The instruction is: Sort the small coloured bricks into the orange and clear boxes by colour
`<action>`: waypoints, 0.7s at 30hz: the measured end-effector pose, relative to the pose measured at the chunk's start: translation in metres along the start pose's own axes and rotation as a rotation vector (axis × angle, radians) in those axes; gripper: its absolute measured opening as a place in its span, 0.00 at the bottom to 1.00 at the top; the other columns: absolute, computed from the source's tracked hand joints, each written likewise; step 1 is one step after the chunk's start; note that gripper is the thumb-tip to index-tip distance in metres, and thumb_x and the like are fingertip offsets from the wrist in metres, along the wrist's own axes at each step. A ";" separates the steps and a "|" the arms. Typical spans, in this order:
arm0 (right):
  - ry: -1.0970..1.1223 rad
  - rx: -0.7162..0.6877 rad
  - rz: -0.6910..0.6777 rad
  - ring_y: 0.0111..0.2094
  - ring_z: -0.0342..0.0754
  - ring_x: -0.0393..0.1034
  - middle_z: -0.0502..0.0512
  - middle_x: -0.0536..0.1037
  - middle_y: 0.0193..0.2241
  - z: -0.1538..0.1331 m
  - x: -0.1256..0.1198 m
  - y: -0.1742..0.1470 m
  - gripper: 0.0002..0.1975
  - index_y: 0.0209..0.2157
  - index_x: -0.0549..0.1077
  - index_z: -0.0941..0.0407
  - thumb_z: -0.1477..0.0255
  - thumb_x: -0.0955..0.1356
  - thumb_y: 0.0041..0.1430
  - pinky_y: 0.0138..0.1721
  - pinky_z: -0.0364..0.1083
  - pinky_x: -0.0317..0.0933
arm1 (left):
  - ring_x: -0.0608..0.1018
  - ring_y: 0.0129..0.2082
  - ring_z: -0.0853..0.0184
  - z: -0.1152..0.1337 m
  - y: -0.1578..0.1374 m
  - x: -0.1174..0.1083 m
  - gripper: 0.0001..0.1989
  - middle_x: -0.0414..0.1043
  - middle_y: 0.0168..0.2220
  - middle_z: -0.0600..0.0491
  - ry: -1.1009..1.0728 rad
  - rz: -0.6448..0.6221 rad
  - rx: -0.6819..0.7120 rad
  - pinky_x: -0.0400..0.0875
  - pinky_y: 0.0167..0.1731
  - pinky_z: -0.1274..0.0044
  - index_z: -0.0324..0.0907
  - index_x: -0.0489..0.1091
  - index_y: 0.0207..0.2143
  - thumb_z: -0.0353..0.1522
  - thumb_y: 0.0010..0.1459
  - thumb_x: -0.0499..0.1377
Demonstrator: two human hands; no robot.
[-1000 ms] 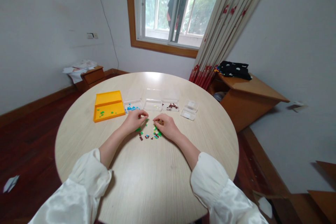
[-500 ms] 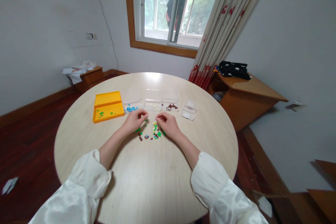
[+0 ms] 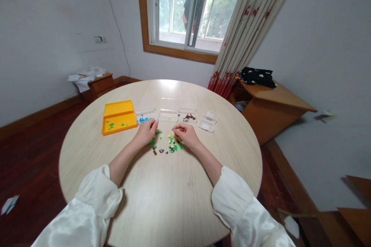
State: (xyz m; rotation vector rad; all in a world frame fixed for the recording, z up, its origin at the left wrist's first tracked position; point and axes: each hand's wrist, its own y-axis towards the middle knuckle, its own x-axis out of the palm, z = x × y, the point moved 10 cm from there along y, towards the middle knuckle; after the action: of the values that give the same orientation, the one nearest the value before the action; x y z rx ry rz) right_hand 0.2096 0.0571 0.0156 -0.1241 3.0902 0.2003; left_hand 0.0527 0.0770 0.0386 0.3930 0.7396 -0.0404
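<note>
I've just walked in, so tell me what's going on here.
A person's left hand and right hand, fingers bunched, are at small colored pieces scattered on a round table. I cannot tell whether either holds a piece. Beyond them, an open yellow box holds green pieces; clear boxes hold blue pieces and brown pieces.

On the table (image 3: 168, 197), I have toy bricks (image 3: 175, 148) lying loose between my left hand (image 3: 147, 133) and right hand (image 3: 188, 136) and nearer the camera. Beyond the hands, left to right, sit a lidded box (image 3: 118, 107) and three trays (image 3: 165, 116), all with bricks in them, then a case (image 3: 207, 124). The window (image 3: 171, 11) stands behind, the curtain (image 3: 246, 23) at its right.
</note>
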 end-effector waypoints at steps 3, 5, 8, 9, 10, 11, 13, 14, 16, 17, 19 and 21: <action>0.096 0.054 0.005 0.20 0.40 0.64 0.47 0.71 0.17 0.006 -0.003 0.002 0.07 0.24 0.72 0.58 0.70 0.69 0.40 0.23 0.40 0.58 | 0.64 0.23 0.68 0.003 0.000 -0.001 0.16 0.60 0.18 0.56 0.040 -0.006 0.023 0.55 0.26 0.75 0.44 0.55 0.18 0.37 0.58 0.46; 0.150 0.073 0.049 0.23 0.41 0.68 0.49 0.74 0.19 0.010 -0.009 0.005 0.09 0.26 0.73 0.58 0.69 0.70 0.40 0.27 0.42 0.62 | 0.64 0.24 0.67 0.005 -0.001 0.001 0.15 0.62 0.20 0.55 0.071 -0.018 0.043 0.55 0.27 0.75 0.43 0.56 0.19 0.36 0.58 0.46; 0.272 0.090 0.094 0.35 0.47 0.73 0.56 0.79 0.32 0.013 -0.015 0.010 0.16 0.34 0.74 0.57 0.69 0.72 0.39 0.37 0.45 0.67 | 0.66 0.26 0.67 0.006 -0.002 0.005 0.13 0.65 0.22 0.54 0.113 -0.038 0.052 0.56 0.29 0.75 0.42 0.59 0.20 0.35 0.57 0.48; 0.323 0.101 0.083 0.42 0.49 0.73 0.59 0.79 0.39 0.013 -0.014 0.011 0.19 0.38 0.74 0.56 0.69 0.72 0.40 0.41 0.47 0.67 | 0.67 0.27 0.66 0.005 -0.002 0.007 0.13 0.66 0.23 0.53 0.118 -0.044 0.049 0.57 0.30 0.74 0.42 0.60 0.21 0.35 0.57 0.48; 0.370 0.118 0.055 0.49 0.50 0.69 0.60 0.75 0.47 0.014 -0.010 0.012 0.22 0.42 0.73 0.54 0.69 0.73 0.40 0.45 0.49 0.66 | 0.67 0.27 0.66 0.005 -0.002 0.008 0.12 0.67 0.24 0.53 0.119 -0.051 0.047 0.57 0.30 0.74 0.42 0.61 0.22 0.35 0.57 0.49; 0.405 0.138 0.019 0.55 0.51 0.64 0.59 0.70 0.54 0.014 -0.006 0.012 0.26 0.46 0.71 0.53 0.70 0.72 0.40 0.49 0.51 0.64 | 0.68 0.28 0.66 0.005 -0.002 0.009 0.12 0.67 0.24 0.53 0.118 -0.056 0.045 0.57 0.31 0.74 0.41 0.62 0.22 0.35 0.57 0.49; 0.436 0.175 -0.053 0.62 0.50 0.52 0.57 0.58 0.62 0.013 0.004 0.010 0.33 0.53 0.66 0.50 0.71 0.72 0.41 0.54 0.53 0.60 | 0.68 0.28 0.66 0.004 -0.002 0.009 0.12 0.68 0.25 0.53 0.115 -0.058 0.041 0.58 0.31 0.74 0.41 0.63 0.23 0.35 0.57 0.49; 0.439 0.187 -0.081 0.64 0.49 0.49 0.56 0.54 0.63 0.013 0.007 0.009 0.36 0.55 0.63 0.49 0.72 0.72 0.41 0.55 0.54 0.58 | 0.68 0.28 0.66 0.004 -0.002 0.009 0.11 0.68 0.25 0.53 0.112 -0.055 0.041 0.58 0.31 0.74 0.41 0.63 0.23 0.35 0.57 0.50; 0.444 0.195 -0.113 0.65 0.49 0.45 0.56 0.50 0.65 0.012 0.011 0.007 0.39 0.58 0.60 0.50 0.74 0.72 0.42 0.57 0.54 0.55 | 0.69 0.28 0.66 0.005 -0.002 0.007 0.10 0.69 0.25 0.53 0.108 -0.045 0.046 0.58 0.31 0.74 0.41 0.65 0.24 0.34 0.56 0.51; 0.448 0.197 -0.119 0.65 0.48 0.45 0.57 0.50 0.65 0.011 0.012 0.006 0.40 0.58 0.59 0.50 0.74 0.72 0.42 0.57 0.54 0.54 | 0.69 0.28 0.66 0.006 -0.002 0.006 0.09 0.69 0.25 0.53 0.106 -0.041 0.051 0.59 0.31 0.74 0.41 0.65 0.25 0.34 0.56 0.52; 0.455 0.206 -0.127 0.64 0.49 0.48 0.58 0.53 0.64 0.012 0.013 0.004 0.38 0.57 0.61 0.51 0.75 0.72 0.41 0.58 0.54 0.54 | 0.69 0.28 0.66 0.008 -0.002 0.005 0.07 0.69 0.26 0.54 0.101 -0.036 0.068 0.59 0.31 0.74 0.41 0.66 0.25 0.33 0.54 0.55; 0.447 0.221 -0.153 0.61 0.50 0.56 0.59 0.60 0.61 0.014 0.016 0.002 0.35 0.54 0.66 0.53 0.74 0.72 0.40 0.57 0.54 0.55 | 0.69 0.29 0.66 0.011 -0.002 0.005 0.05 0.70 0.26 0.54 0.093 -0.036 0.096 0.60 0.31 0.75 0.41 0.67 0.25 0.32 0.52 0.57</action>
State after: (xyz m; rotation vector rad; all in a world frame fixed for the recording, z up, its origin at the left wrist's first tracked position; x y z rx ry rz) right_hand 0.1945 0.0597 0.0016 -0.4518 3.4899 -0.2036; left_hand 0.0630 0.0712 0.0421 0.4758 0.8389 -0.0919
